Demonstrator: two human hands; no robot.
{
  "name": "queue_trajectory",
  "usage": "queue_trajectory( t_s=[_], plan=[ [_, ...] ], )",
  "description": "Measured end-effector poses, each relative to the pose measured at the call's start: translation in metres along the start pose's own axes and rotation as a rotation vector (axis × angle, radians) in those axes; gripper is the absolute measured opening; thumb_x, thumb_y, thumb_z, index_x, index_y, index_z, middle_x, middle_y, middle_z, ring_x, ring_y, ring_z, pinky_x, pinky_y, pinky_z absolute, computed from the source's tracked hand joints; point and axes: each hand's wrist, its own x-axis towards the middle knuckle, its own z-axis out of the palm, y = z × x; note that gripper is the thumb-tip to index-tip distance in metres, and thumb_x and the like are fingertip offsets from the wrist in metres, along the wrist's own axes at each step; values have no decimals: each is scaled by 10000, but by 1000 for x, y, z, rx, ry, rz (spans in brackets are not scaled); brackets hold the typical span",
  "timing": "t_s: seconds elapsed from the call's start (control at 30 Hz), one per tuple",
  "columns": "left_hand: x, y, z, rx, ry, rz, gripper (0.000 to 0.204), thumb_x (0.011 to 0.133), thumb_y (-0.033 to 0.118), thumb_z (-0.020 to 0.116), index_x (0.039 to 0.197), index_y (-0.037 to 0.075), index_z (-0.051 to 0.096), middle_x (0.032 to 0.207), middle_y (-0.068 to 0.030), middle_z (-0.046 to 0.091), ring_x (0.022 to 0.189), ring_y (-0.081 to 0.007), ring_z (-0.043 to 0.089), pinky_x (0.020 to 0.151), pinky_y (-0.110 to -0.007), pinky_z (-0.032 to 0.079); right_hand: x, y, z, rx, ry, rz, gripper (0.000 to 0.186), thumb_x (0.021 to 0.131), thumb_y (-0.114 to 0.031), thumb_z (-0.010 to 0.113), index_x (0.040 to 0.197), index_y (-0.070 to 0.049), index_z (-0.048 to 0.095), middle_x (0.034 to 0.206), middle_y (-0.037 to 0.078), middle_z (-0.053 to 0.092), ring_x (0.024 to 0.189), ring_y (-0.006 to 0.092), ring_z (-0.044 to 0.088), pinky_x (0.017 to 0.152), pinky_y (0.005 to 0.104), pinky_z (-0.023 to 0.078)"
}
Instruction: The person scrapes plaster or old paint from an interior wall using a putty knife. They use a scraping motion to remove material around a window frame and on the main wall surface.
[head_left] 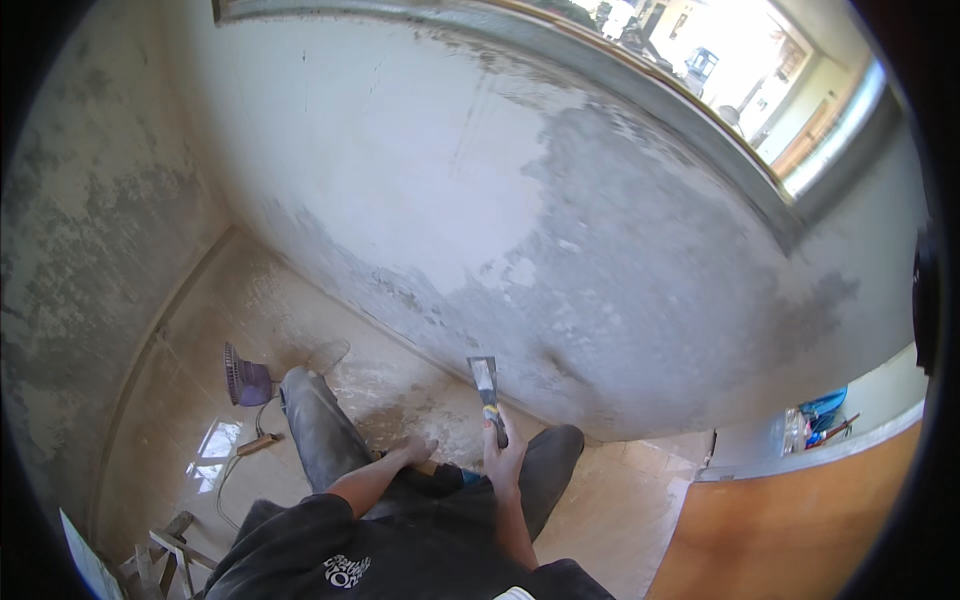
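Observation:
My right hand [506,447] is closed round the dark handle of a putty knife [484,378]. Its flat blade points up and away from me, just in front of the wall's base. My left hand [411,449] rests low between my knees with its fingers curled. A small tan piece [428,467] shows beside that hand, but what the fingers hold, if anything, is too small to make out. Ahead stands a wall [450,190] with a smooth white coat in the middle and rough grey patches to the right and along the bottom.
On the dusty tiled floor [190,390] to the left stands a purple fan [250,383]. A cord runs near it to an orange-brown power strip [258,444]. A wooden frame [170,555] is at lower left. At right is an orange-brown board [800,520]; a window frame [700,110] crosses above.

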Motion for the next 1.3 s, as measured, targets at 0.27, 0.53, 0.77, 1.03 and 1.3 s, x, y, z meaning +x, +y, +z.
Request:
queue_trajectory(
  t_s=[0.27,0.53,0.77,1.03,1.3],
  plan=[
    [-20,-20,-27,114,-165,25,752,980,620,213,1358,48,522,1423,-224,464,1334,-389,419,1135,-419,294,24,-64,-57,-30,-6,-125,345,893,-84,640,1225,7,627,1066,214,694,921,233,704,797,316,526],
    [-43,-4,-44,212,-179,52,756,983,606,195,1336,32,538,1405,-185,503,1321,-344,459,1110,-452,325,78,-115,-109,-135,101,-207,347,866,-117,663,1202,-31,657,945,201,711,822,266,723,720,322,536],
    [-52,19,-42,156,-216,100,756,977,607,212,1325,25,547,1413,-189,493,1328,-345,449,1115,-436,321,157,-74,-48,-390,142,-302,337,856,-303,679,1139,-122,703,925,182,692,837,371,668,729,417,524],
    [-56,0,-52,154,-195,81,708,977,583,230,1343,61,539,1431,-169,480,1337,-331,441,1115,-433,324,140,-70,-60,-321,182,-235,336,847,-323,693,1088,-91,720,900,183,699,841,355,683,726,414,529],
    [-65,19,-58,172,-208,68,687,981,570,242,1342,66,538,1428,-162,485,1336,-332,440,1111,-431,329,150,-66,-19,-329,251,-308,330,859,-313,686,1096,-85,717,895,206,687,821,359,681,710,402,526]
  ],
)
